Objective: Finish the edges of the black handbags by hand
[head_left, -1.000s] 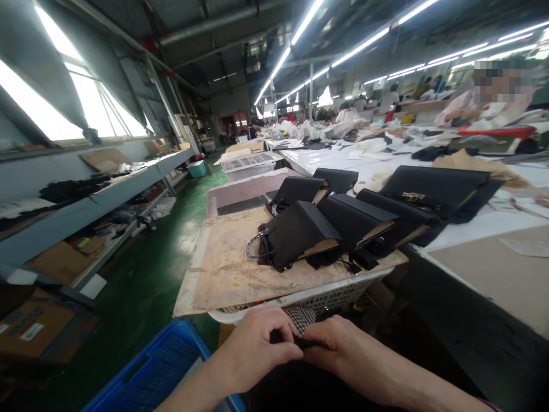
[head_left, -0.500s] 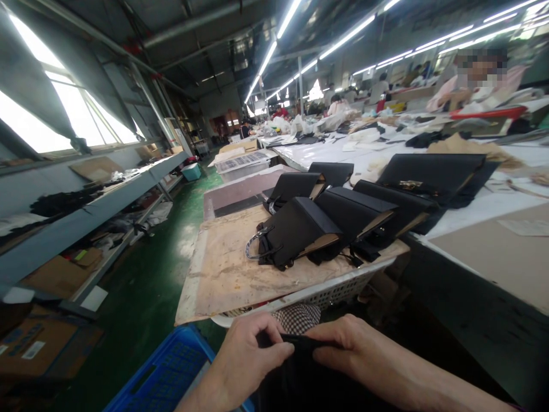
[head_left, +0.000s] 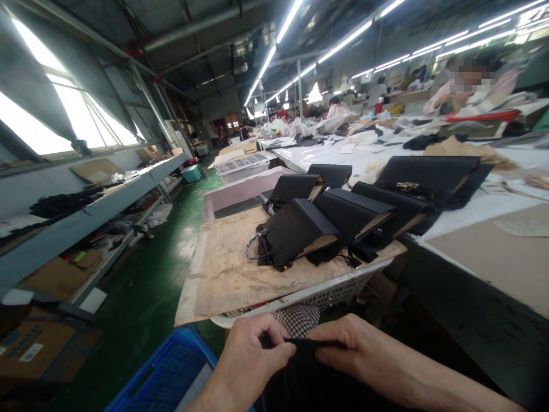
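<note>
Low in the view, my left hand (head_left: 257,357) pinches the top edge of a black piece (head_left: 306,375) between thumb and fingers. A short way to the right, my right hand (head_left: 354,346) grips the same edge, thumb below and fingers above. The black piece hangs down toward my lap; its lower part is too dark to tell whether it is a bag or cloth. Beyond my hands, several black handbags (head_left: 295,229) lie leaning on one another on a worn board (head_left: 214,269). One has a looped handle (head_left: 253,246) wrapped in clear film.
A blue plastic crate (head_left: 165,372) stands at lower left. Under the board is a white basket (head_left: 334,292). At right a long white worktable (head_left: 450,212) carries scraps, with a person (head_left: 467,86) seated behind it. Shelving (head_left: 103,206) lines the left wall.
Both hands keep their hold on the black edge and have hardly moved. The view has shifted very slightly.
</note>
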Demonstrator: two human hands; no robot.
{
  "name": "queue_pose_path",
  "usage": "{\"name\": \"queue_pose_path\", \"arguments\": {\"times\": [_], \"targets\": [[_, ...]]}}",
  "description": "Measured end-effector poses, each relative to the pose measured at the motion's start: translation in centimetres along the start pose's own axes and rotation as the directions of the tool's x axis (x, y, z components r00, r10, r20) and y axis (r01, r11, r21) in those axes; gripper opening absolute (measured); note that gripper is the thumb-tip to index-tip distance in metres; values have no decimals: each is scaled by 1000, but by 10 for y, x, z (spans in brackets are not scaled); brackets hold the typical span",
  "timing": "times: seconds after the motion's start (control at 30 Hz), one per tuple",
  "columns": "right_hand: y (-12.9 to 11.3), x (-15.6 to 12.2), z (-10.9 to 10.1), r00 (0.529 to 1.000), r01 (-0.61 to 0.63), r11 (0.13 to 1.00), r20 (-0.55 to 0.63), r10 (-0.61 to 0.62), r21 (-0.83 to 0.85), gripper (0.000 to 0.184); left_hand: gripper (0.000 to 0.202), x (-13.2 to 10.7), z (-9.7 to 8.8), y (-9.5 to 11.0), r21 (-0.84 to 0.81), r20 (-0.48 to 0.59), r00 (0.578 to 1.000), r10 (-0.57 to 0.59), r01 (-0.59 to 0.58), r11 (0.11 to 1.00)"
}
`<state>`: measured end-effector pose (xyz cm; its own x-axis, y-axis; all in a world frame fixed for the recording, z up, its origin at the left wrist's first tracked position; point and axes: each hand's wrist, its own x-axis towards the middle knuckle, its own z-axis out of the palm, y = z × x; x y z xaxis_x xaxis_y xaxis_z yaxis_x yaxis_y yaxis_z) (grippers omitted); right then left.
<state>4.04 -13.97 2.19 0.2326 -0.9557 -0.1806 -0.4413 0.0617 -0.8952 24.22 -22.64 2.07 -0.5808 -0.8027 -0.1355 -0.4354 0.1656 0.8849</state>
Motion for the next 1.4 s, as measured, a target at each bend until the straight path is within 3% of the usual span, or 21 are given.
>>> {"name": "queue_pose_path", "arguments": {"times": [0.17, 0.3, 0.43, 0.6, 0.8, 1.0, 1.23, 1.4], "targets": [[-5, 16, 0, 998, 57, 996, 16, -56, -69, 17, 14, 1, 7, 1, -29, -2, 1000, -20, 20, 999], [-10, 27, 2, 997, 71, 980, 6, -71, -188, 9, 11, 1, 0, -1, 2, 44, 998, -48, 48, 999], [-10, 26, 6, 998, 55, 983, -23, -60, -174, 17, 31, -3, -15, -6, -79, 113, 990, -80, 90, 993], [-9, 24, 10, 996, 50, 987, -63, -60, -153, 15, 18, -10, -27, -10, -213, 271, 956, -115, 176, 961], [-7, 25, 10, 997, 7, 990, -74, -17, -139, 16, 12, -13, -28, -13, -287, 298, 947, -118, 207, 935], [-2, 26, 5, 1000, -22, 999, -16, 21, -42, 16, 13, -16, -25, -14, -315, 287, 944, -159, 250, 916], [0, 28, 4, 995, -40, 966, 97, 16, 254, 17, 19, -17, -24, -10, -330, 335, 936, -108, 224, 917], [5, 30, 1, 989, 7, 967, 142, -45, 256, 20, 17, -14, -23, -13, -364, 322, 938, -130, 249, 897]]}}
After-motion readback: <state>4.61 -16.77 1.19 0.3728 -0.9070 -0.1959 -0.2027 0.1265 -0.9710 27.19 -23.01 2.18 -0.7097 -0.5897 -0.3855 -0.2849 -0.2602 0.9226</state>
